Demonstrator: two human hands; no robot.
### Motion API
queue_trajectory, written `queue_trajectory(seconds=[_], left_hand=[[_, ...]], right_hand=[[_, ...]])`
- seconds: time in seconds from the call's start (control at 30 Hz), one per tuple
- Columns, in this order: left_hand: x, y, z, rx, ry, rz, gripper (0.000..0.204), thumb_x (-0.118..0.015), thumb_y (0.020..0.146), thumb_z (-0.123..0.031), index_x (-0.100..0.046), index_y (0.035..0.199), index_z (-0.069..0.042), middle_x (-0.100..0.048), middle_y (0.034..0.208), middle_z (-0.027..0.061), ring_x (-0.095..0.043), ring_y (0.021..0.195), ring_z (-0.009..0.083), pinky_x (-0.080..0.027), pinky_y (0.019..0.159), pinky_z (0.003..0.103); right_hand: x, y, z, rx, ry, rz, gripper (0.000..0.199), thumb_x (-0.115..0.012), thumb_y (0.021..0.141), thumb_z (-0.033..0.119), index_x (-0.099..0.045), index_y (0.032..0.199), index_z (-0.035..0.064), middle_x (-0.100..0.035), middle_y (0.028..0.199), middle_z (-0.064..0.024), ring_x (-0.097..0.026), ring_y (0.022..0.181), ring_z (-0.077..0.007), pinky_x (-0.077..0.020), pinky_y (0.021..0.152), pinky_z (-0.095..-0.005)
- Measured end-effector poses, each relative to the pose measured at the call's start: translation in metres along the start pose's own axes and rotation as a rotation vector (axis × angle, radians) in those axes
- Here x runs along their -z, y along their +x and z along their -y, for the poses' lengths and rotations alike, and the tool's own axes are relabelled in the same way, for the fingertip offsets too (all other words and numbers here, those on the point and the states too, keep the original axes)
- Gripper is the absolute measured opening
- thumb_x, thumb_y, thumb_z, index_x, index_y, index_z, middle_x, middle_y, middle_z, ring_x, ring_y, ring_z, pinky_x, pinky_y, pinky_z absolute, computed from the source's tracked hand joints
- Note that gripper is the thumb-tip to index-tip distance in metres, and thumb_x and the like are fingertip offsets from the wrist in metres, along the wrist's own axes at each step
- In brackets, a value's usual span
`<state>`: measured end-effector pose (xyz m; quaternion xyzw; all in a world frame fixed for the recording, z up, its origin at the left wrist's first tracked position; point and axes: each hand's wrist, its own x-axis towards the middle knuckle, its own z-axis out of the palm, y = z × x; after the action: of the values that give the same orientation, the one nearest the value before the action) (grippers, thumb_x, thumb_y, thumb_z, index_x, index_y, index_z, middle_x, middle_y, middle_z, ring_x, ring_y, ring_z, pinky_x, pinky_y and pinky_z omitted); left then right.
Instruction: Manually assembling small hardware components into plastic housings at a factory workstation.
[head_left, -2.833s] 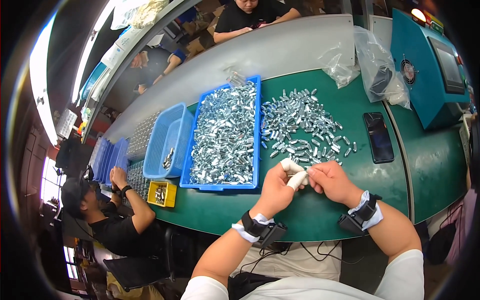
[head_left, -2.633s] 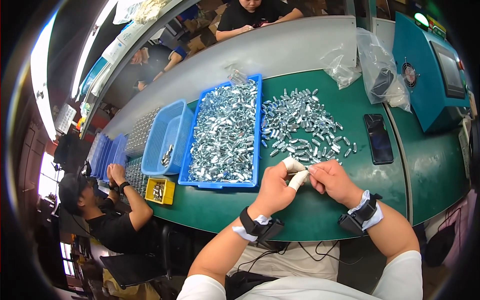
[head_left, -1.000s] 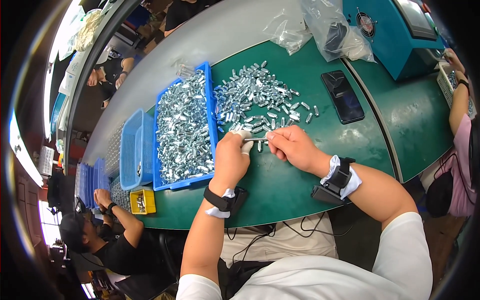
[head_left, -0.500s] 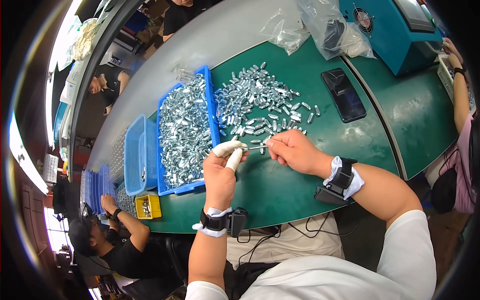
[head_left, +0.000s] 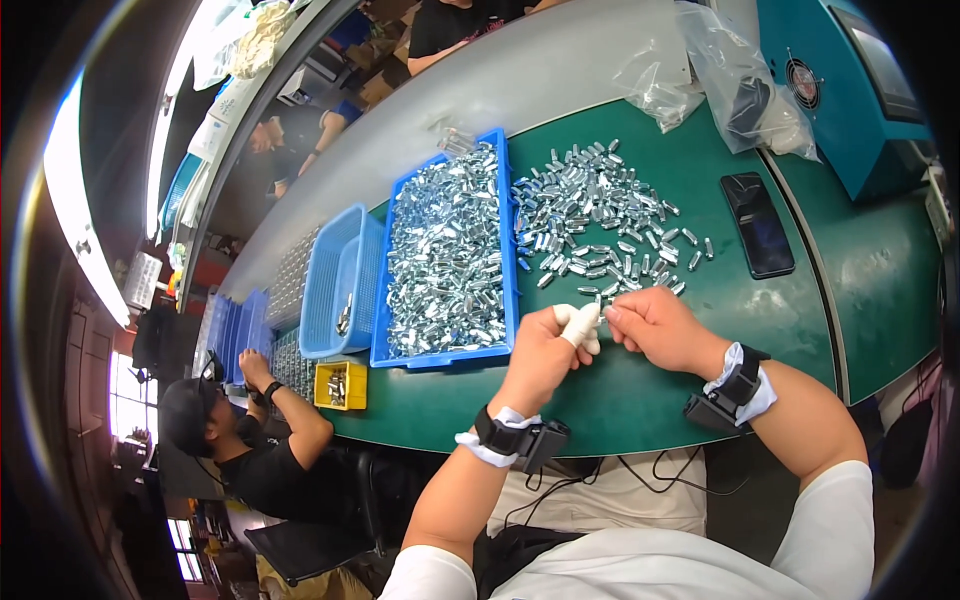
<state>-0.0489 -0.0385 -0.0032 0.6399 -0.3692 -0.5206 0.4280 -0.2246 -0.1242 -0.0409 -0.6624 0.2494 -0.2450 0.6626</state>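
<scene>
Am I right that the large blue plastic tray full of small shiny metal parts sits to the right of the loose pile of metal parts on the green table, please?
Not quite: in the head view the large blue plastic tray full of small shiny metal parts sits to the left of the loose pile of metal parts on the green table, not to the right.

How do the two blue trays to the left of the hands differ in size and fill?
The large blue tray is long and heaped almost to its rim with small silvery metal parts; the small blue tray beside it is shorter and nearly bare, with only a few parts in it. The large one lies next to the loose pile of parts; the small one lies farther left. Both are blue, rectangular and rest on the green table.
</scene>
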Motion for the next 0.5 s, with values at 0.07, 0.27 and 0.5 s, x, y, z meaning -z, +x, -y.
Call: queue_trajectory(seconds=[0.07,0.27,0.5], left_hand=[[-0.004,0.002,0.005,0.014,0.037,0.04,0.014,-0.065,0.092,-0.015,-0.064,0.086,-0.002,-0.066,0.078,0.0048,-0.061,0.07,0.0103,-0.046,0.06,0.023],[-0.011,0.008,0.013,-0.356,0.09,-0.009,0.017,-0.067,0.091,-0.016,-0.063,0.081,-0.003,-0.063,0.071,0.0014,-0.057,0.062,0.008,-0.043,0.054,0.024],[-0.02,0.0,0.008,-0.587,0.299,-0.234,0.016,-0.067,0.09,-0.014,-0.064,0.08,-0.002,-0.063,0.069,0.0029,-0.059,0.061,0.0129,-0.044,0.053,0.03]], right_hand=[[-0.001,0.001,-0.002,0.013,-0.019,0.016,0.038,-0.05,0.099,0.025,-0.058,0.067,0.0043,-0.05,0.053,0.0014,-0.043,0.048,-0.0051,-0.0345,0.046,-0.0237],[0.006,0.002,0.001,-0.026,0.087,0.089,0.039,-0.049,0.099,0.025,-0.057,0.067,0.005,-0.049,0.054,0.0023,-0.043,0.049,-0.0047,-0.0341,0.046,-0.0228],[0.003,0.001,0.002,-0.032,0.163,0.065,0.041,-0.048,0.1,0.027,-0.055,0.066,0.005,-0.05,0.057,0.0026,-0.044,0.052,-0.0043,-0.0351,0.048,-0.022]])
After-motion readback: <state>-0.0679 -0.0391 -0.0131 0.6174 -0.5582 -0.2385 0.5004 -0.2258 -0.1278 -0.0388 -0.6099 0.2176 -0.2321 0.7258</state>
